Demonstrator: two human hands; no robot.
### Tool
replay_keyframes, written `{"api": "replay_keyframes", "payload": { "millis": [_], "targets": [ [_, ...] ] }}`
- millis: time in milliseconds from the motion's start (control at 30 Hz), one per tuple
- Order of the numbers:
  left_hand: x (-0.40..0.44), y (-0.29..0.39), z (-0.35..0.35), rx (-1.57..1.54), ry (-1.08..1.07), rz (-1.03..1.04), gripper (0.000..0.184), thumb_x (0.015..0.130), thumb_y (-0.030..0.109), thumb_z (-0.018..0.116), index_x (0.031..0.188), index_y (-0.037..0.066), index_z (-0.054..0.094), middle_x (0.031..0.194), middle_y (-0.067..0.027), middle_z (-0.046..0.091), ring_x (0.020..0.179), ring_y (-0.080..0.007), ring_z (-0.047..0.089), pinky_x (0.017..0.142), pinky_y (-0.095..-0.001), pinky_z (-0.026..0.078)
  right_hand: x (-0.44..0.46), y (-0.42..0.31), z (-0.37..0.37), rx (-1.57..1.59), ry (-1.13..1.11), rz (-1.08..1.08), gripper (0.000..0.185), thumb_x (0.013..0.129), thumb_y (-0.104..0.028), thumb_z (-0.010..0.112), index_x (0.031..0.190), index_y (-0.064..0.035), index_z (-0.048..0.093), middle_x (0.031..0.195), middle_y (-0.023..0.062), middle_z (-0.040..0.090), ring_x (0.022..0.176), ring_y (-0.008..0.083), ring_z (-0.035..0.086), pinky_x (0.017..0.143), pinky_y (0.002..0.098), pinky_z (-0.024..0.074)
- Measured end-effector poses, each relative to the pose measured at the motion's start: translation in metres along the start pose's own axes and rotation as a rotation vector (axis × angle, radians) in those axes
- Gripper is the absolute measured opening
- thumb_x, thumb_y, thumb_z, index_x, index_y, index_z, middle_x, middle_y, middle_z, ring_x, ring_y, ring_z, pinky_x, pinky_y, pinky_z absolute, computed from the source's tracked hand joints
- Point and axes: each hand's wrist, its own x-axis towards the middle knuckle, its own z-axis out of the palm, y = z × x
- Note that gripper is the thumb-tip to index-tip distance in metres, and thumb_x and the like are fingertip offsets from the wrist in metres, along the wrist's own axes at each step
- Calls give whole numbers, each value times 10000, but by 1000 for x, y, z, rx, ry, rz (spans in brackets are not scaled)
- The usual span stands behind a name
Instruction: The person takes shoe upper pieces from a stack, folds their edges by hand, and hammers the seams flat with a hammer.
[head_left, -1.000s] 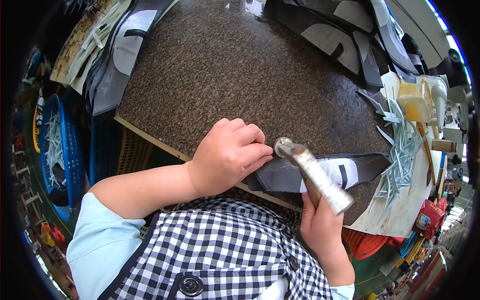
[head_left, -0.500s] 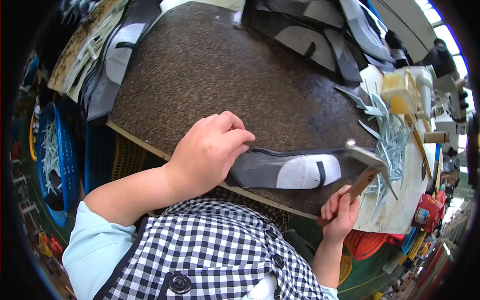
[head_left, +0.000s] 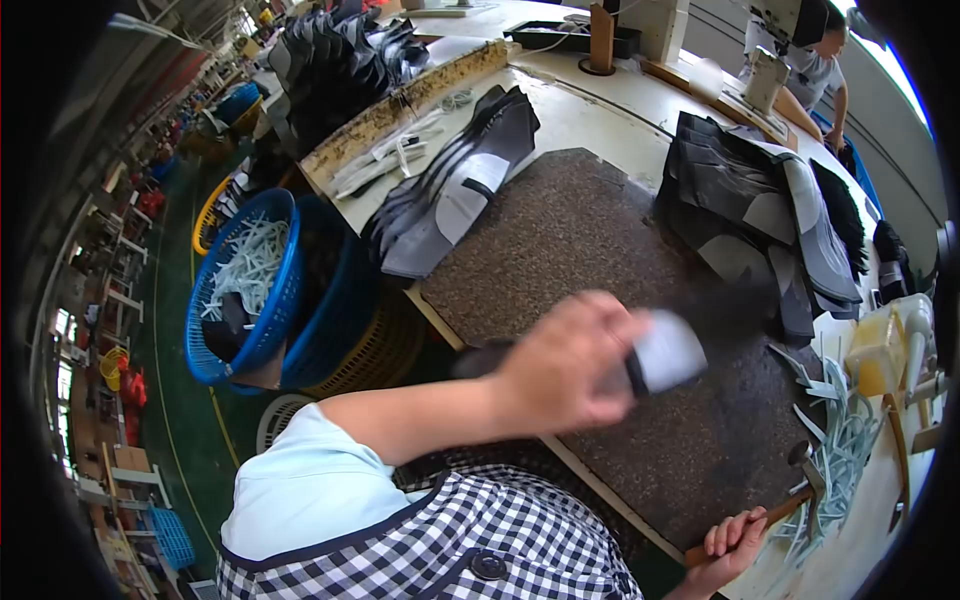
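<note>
My left hand, blurred by motion, is closed on a dark shoe upper piece with a white patch. The piece is lifted over the dark speckled work board, and its dark ends show on both sides of the hand. Low on the right, my right hand is wrapped around the wooden handle of a hammer. Its metal head points up, beside a heap of pale strips. A stack of similar upper pieces lies at the board's left edge.
Another pile of dark pieces lies at the back right. Pale strips and a container of yellowish material are on the right. A blue basket of strips stands at left. Another person is at the far right.
The upper piece has been picked up off the board by my left hand and moved up. My right hand keeps the hammer, now lower right. The view has swung left.
</note>
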Motion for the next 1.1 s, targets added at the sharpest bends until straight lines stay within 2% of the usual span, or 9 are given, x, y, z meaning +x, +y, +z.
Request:
{"api": "replay_keyframes", "payload": {
  "millis": [167,233,300,333,500,600,700,933,1100],
  "targets": [
    [-5,-100,-76,382,426,-324,709,813,371,734,1387,77,437,1275,-165,441,1186,-336,479,1012,-411,412,-2,-6,12,-4,-73,55,193,1011,-290,524,1032,-103,565,656,-11,425,478,75,354,420,201,318],
    [-7,-154,-74,428,337,-320,772,838,501,677,1448,131,382,1386,-184,380,1258,-393,425,1048,-501,360,-3,-4,13,-57,-44,63,193,1014,-293,518,1035,-107,565,652,-12,423,480,79,355,425,209,319],
    [-12,-191,-65,826,124,-367,790,857,554,626,1502,227,308,1491,-180,299,1355,-394,342,1091,-560,284,-5,-3,18,-108,0,75,191,1015,-292,516,1033,-108,566,649,-13,421,480,80,354,427,214,320],
    [-13,-207,-64,715,30,-443,809,850,612,589,1519,306,251,1530,-166,249,1399,-378,284,1109,-596,226,-5,-3,19,-130,0,65,193,1014,-295,517,1034,-109,565,648,-13,420,480,81,353,428,216,321],
    [-11,-269,-89,852,-49,-338,801,837,646,570,1508,334,265,1494,-142,309,1359,-355,337,1099,-575,270,-3,-2,19,-188,21,41,222,1005,-323,533,1068,-111,556,649,-8,426,479,85,351,431,221,323],
    [-8,-290,-104,626,-80,-342,840,842,689,507,1527,279,247,1524,-142,280,1388,-337,308,1119,-524,246,5,9,21,-252,256,23,191,1027,-313,483,974,-130,472,616,-55,333,434,24,278,366,178,255],
    [-15,-301,-100,737,-78,-226,906,883,701,412,1549,133,178,1577,-147,212,1441,-331,235,1145,-507,184,3,6,12,-194,109,50,171,1018,-275,503,988,-108,480,611,-38,373,433,46,318,372,202,275],
    [43,-212,-78,434,184,-145,788,964,562,437,1506,24,243,1524,-208,307,1416,-372,280,1156,-467,206,1,-4,19,-164,55,106,157,1021,-250,497,1015,-96,469,638,-6,413,469,70,373,429,228,342],
    [165,-83,-19,262,11,291,638,897,322,621,1427,35,411,1465,-184,409,1393,-343,344,1154,-436,257,2,-5,16,-139,25,140,167,1017,-244,508,1038,-84,463,662,8,436,486,85,400,457,245,365]
  ]
}}
